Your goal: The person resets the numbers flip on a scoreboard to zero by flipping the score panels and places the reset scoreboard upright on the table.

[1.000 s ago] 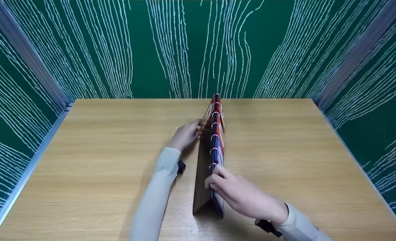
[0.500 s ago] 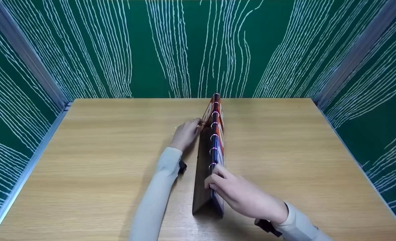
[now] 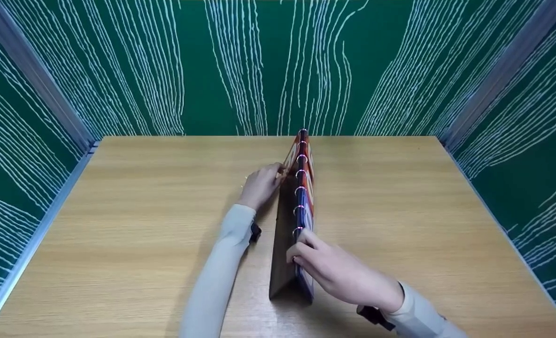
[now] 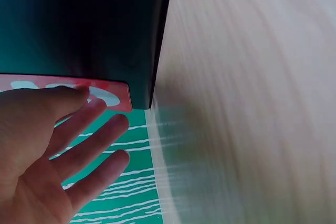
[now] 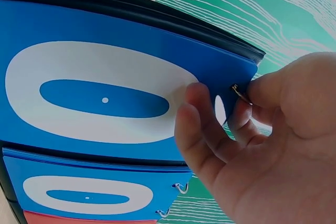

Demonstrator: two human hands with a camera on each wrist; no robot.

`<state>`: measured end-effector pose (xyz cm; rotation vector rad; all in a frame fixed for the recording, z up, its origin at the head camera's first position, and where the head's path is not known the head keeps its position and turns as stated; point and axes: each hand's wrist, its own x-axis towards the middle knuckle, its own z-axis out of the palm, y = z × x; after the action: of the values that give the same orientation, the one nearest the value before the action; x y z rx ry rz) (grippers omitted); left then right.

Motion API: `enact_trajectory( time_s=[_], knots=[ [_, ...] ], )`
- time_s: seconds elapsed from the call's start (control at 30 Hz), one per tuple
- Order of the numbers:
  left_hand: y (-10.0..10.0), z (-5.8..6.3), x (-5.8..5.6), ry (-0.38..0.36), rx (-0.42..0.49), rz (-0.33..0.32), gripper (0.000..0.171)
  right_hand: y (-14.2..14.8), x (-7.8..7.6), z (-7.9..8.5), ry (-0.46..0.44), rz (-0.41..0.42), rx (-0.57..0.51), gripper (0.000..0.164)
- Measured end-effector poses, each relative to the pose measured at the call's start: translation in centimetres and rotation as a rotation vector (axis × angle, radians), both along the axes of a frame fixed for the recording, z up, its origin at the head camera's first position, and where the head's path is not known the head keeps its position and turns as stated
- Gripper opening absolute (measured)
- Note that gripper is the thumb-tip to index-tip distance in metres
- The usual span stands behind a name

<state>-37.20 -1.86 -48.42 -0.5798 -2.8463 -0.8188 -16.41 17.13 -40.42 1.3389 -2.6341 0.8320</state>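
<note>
A flip scoreboard [image 3: 282, 263] with a ring-bound spine stands like a tent at mid-table, its black back panel facing left. Toward its far end my left hand [image 3: 260, 188] pinches a red number card [image 4: 124, 95] at the edge, thumb on the printed face; the other fingers extend beyond it in the left wrist view. At the near end my right hand [image 3: 343, 272] grips the scoreboard's top. Its thumb and index finger pinch at a metal ring [image 5: 240, 94], while other fingers lie over a blue card [image 5: 79, 27] printed with a white 0.
The scoreboard rests on a wood-grain table [image 3: 142, 211]. Green walls [image 3: 278, 56] with wavy white lines rise along its back and sides, joined by grey corner posts [image 3: 498, 70]. A smaller blue 0 card [image 5: 110, 171] sits beside the large one.
My left fingers have straightened slightly beside the red card. The right hand and the scoreboard keep their places; the whole head view shifts only a little.
</note>
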Motion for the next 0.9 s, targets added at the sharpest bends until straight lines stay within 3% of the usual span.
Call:
enact_trajectory(
  time_s=[0.3, 0.6, 0.9],
  knots=[
    [-0.37, 0.62, -0.04, -0.057, 0.007, -0.042, 0.032, 0.04, 0.09, 0.20, -0.005, 0.006, 0.009, 0.014],
    [0.03, 0.42, 0.07, 0.065, -0.022, -0.014, 0.026, 0.15, 0.11, 0.20, -0.018, 0.005, 0.003, 0.015],
    [-0.29, 0.53, 0.05, 0.164, -0.032, 0.070, 0.028, 0.15, -0.01, 0.32, -0.019, 0.006, 0.016, 0.016]
  ],
)
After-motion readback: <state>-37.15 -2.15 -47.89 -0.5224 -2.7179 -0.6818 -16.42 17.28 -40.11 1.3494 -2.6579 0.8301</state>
